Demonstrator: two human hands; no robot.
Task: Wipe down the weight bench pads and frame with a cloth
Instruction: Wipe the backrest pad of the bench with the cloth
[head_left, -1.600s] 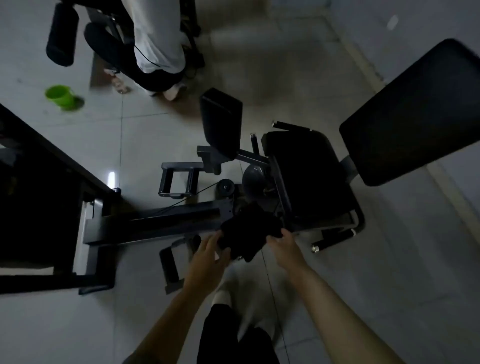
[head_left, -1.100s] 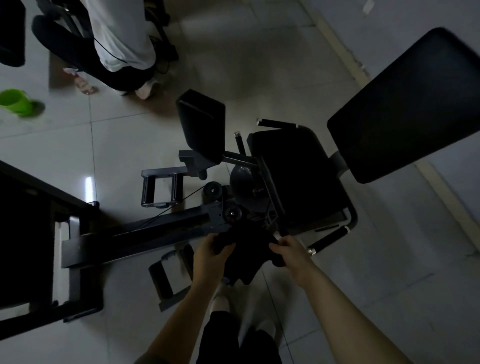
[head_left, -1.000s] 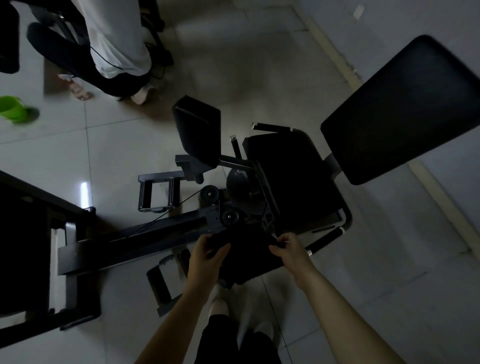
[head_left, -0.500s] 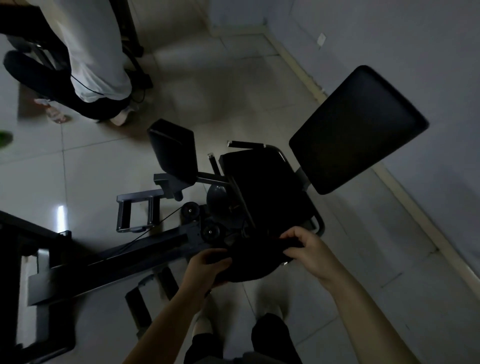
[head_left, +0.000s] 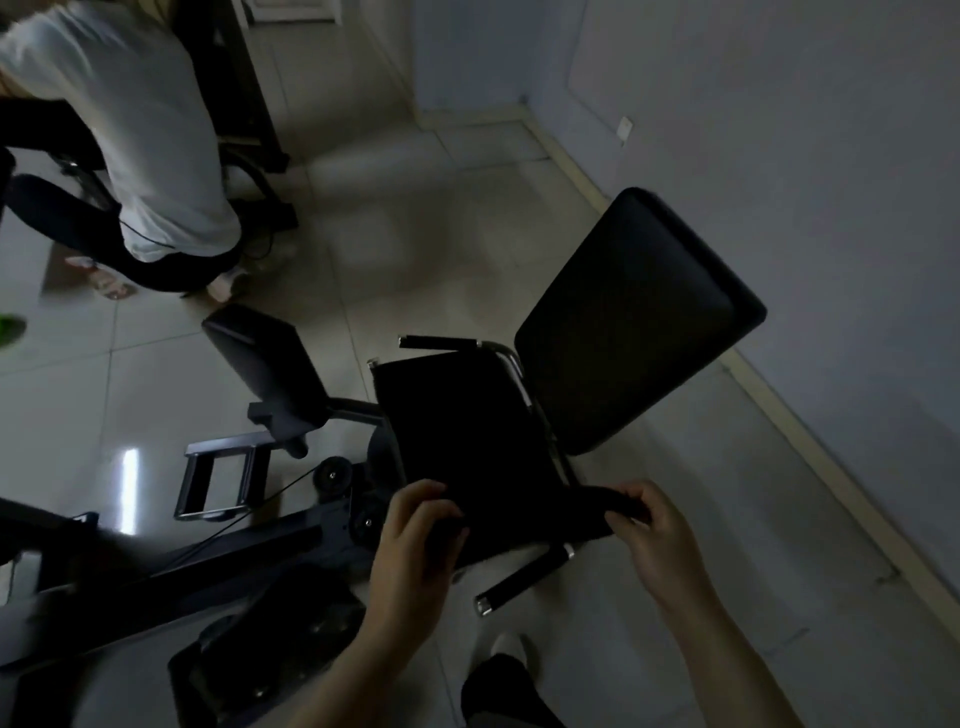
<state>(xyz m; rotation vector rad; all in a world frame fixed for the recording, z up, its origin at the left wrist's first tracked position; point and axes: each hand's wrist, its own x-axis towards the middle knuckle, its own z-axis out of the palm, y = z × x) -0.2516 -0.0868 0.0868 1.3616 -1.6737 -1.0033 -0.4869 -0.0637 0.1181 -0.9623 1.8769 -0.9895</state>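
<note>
A dark cloth (head_left: 524, 525) is stretched between my two hands just above the near edge of the black seat pad (head_left: 467, 431). My left hand (head_left: 418, 540) pinches its left end and my right hand (head_left: 657, 535) grips its right end. The tilted black back pad (head_left: 639, 317) rises behind the seat at the right. A smaller black pad (head_left: 265, 364) stands on a post to the left. A chrome-tipped black handle (head_left: 524, 577) of the frame pokes out below the cloth.
A dark frame beam (head_left: 208, 561) with a cable and pulleys runs left across the tiled floor. A footplate (head_left: 260, 660) lies at the bottom. A crouching person in a white shirt (head_left: 130, 140) is at the upper left. The grey wall (head_left: 805, 156) closes the right side.
The cloth was bunched between my hands low by the frame; my hands have spread apart and risen, pulling it out flat over the seat's near edge. My view has tilted up toward the wall.
</note>
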